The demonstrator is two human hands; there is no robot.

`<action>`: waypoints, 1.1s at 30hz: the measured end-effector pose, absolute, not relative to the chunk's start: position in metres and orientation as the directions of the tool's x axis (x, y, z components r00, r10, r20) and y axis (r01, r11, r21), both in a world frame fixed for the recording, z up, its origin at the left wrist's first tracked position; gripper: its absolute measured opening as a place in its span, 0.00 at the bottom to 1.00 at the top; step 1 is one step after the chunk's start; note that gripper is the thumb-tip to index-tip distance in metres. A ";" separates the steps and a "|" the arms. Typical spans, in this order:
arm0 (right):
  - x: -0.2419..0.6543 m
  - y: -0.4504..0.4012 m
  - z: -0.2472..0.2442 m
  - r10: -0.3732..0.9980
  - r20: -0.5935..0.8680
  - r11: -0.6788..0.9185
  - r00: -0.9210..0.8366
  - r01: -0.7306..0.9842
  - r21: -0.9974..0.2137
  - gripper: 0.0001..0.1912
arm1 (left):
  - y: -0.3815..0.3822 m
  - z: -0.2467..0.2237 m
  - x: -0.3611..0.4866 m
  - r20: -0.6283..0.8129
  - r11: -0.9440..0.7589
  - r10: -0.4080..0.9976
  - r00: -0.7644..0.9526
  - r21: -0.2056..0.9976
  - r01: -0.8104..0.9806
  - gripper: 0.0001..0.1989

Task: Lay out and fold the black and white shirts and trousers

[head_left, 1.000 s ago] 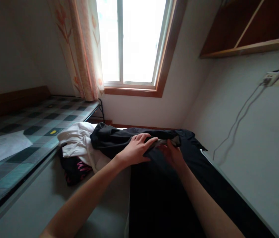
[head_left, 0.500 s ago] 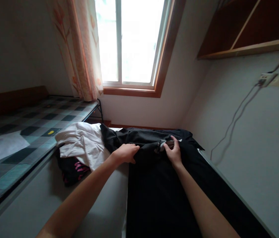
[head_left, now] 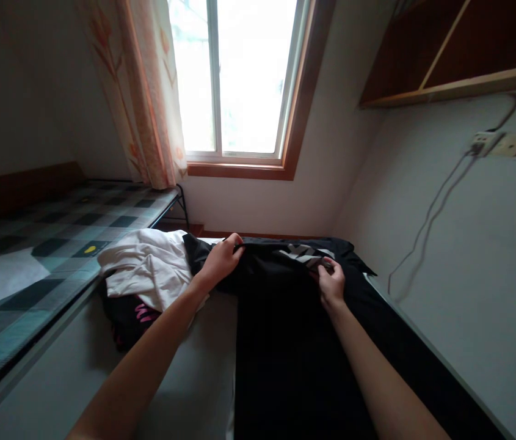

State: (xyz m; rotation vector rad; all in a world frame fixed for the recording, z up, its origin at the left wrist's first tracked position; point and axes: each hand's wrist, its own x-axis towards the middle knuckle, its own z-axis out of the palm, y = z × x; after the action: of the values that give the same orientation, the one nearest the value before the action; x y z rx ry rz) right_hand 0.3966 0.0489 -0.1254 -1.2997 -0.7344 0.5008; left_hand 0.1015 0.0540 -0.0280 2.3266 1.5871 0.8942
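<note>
A black garment (head_left: 262, 266) with a grey-and-white patterned part is stretched between my hands above the far end of a black cloth (head_left: 294, 360). My left hand (head_left: 221, 260) pinches its upper left edge. On the other side, my right hand (head_left: 331, 281) grips it beside the patterned part, fingers closed. Just left of my left hand lies a crumpled white garment (head_left: 150, 266), on top of a black garment with pink lettering (head_left: 132, 318).
At the left is a bed with a checked mattress (head_left: 102, 211) and a sheet of paper (head_left: 1, 278). A window (head_left: 248, 79) with a curtain (head_left: 148, 91) is ahead. A wooden shelf (head_left: 468, 82) and a socket with a cable (head_left: 484, 143) are on the right wall.
My left hand has risen and moved slightly left, lifting the garment's edge. My right hand has shifted a little right and down, and more of the patterned part shows.
</note>
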 end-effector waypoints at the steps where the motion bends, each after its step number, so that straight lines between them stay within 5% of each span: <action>1: 0.396 0.048 -0.129 0.691 0.274 0.174 0.669 0.214 -0.961 0.24 | 0.053 -0.029 0.101 0.394 -0.402 0.891 0.227 0.451 0.797 0.07; 5: 0.387 0.036 -0.135 0.670 0.608 0.038 0.425 0.799 -0.600 0.25 | 0.044 -0.027 0.107 0.504 -0.483 0.815 0.287 0.316 0.817 0.06; 8: 0.378 0.029 -0.133 0.731 0.655 0.101 0.190 0.920 -0.379 0.20 | 0.034 -0.022 0.114 0.382 -0.587 0.802 0.459 0.367 0.722 0.05; 12: 0.375 0.029 -0.129 0.748 0.657 0.219 0.088 0.902 -0.371 0.09 | 0.025 -0.029 0.118 0.082 -0.668 0.702 0.707 0.421 0.614 0.22; 15: 0.376 0.029 -0.122 0.693 0.710 0.277 0.129 0.860 -0.428 0.11 | 0.024 -0.044 0.118 -0.008 -0.638 0.734 0.679 0.338 0.692 0.43; 18: 0.375 0.026 -0.116 0.657 0.738 0.313 0.154 0.835 -0.453 0.12 | 0.029 -0.059 0.120 -0.007 -0.587 0.785 0.619 0.310 0.748 0.51; 24: 0.371 0.028 -0.121 0.763 0.624 0.320 0.169 0.740 -0.592 0.13 | 0.044 -0.078 0.119 0.059 -0.585 0.802 0.594 0.275 0.763 0.36; 29: 0.378 0.029 -0.124 0.859 0.501 0.197 0.111 0.830 -0.522 0.13 | 0.046 -0.073 0.118 0.113 -0.548 0.835 0.539 0.270 0.792 0.12; 33: 0.377 0.027 -0.125 0.923 0.386 0.192 0.010 0.855 -0.482 0.32 | 0.052 -0.060 0.114 0.198 -0.526 0.847 0.493 0.437 0.729 0.08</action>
State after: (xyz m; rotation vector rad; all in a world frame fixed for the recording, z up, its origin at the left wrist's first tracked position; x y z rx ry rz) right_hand 0.3772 0.0266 -0.1253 -1.6629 -1.8421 0.1380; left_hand 0.1140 0.0519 -0.0601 2.4461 1.3310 0.5670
